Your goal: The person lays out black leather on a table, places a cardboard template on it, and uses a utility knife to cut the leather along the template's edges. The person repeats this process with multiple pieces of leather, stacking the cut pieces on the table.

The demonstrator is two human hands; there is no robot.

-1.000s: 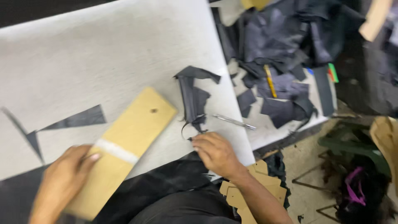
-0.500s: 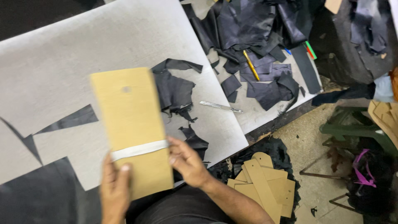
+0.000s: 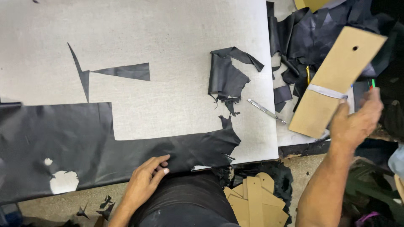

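Your right hand (image 3: 355, 124) grips the cardboard template (image 3: 336, 82) aloft at the frame's right, your left hand (image 3: 145, 180) lies flat, fingers released, on the black leather sheet (image 3: 84, 145) at the counter's (image 3: 168, 25) near edge; placing the template looks next.

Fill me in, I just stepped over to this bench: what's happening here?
A person is working at a grey cutting table. The right hand holds a tan cardboard template, with a pale band around it, lifted off to the right above a pile of dark scraps. The left hand rests on the near edge of a large black leather sheet. A metal knife lies beside a crumpled offcut.
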